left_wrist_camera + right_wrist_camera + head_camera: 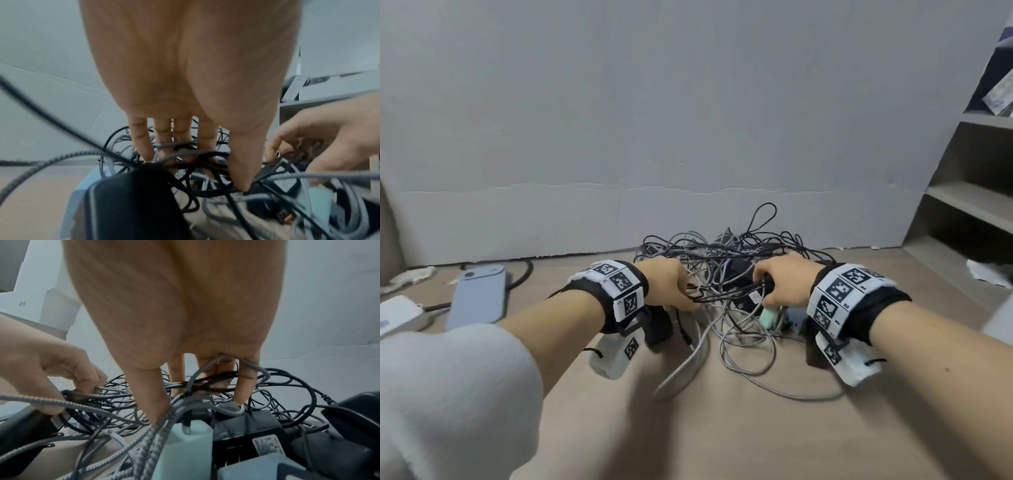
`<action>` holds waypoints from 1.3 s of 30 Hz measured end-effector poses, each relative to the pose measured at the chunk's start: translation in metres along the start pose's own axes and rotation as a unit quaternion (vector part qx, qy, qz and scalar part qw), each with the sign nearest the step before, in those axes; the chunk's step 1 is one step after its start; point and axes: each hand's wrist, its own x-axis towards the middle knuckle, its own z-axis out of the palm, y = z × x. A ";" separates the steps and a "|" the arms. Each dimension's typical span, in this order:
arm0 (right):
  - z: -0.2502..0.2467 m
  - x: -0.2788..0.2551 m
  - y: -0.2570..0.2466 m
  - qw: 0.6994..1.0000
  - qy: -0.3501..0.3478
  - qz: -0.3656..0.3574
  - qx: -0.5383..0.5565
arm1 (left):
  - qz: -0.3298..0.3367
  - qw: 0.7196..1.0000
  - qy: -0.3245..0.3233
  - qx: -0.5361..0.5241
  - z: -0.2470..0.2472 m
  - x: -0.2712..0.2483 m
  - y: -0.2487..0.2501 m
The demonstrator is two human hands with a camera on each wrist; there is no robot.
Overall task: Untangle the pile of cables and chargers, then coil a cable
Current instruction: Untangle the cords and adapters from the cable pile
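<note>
The pile of cables and chargers (pixel 726 270) lies on the tan floor against the grey wall (pixel 688 120), a knot of thin black leads and grey braided cords. One black loop (pixel 763 214) stands up against the wall, while braided strands (pixel 743 363) trail away from it. A mint-green charger (pixel 190 444) and a black labelled adapter (pixel 248 433) sit on the pile's side away from the wall.

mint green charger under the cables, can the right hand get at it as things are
Probably not cleanly. The mint green charger sits right below the right hand, but grey braided cables drape across it, and that hand's grip is already full of black cables.
</note>
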 end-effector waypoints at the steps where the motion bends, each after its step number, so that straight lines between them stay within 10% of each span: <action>1: -0.002 -0.003 -0.001 1.000 0.001 -0.001 0.001 | 0.003 1.000 0.006 -0.015 -0.004 -0.004 -0.002; 13: -0.051 -0.066 -0.025 0.995 0.060 -0.016 0.076 | 0.053 0.983 0.098 -0.149 -0.087 -0.082 0.020; 21: -0.019 -0.063 -0.053 0.989 -0.028 -0.102 0.105 | 0.109 0.974 0.012 -0.200 -0.062 -0.077 0.041; 25: 0.005 -0.034 -0.033 0.992 -0.015 -0.099 0.073 | 0.074 0.993 0.088 -0.035 -0.051 -0.041 0.016; 32: 0.015 0.032 -0.001 0.997 -0.010 -0.073 0.013 | 0.034 0.992 -0.070 0.102 -0.006 0.025 -0.017; 39: -0.005 0.049 0.012 0.997 -0.042 -0.061 -0.002 | 0.017 0.984 -0.041 0.173 -0.022 0.043 -0.036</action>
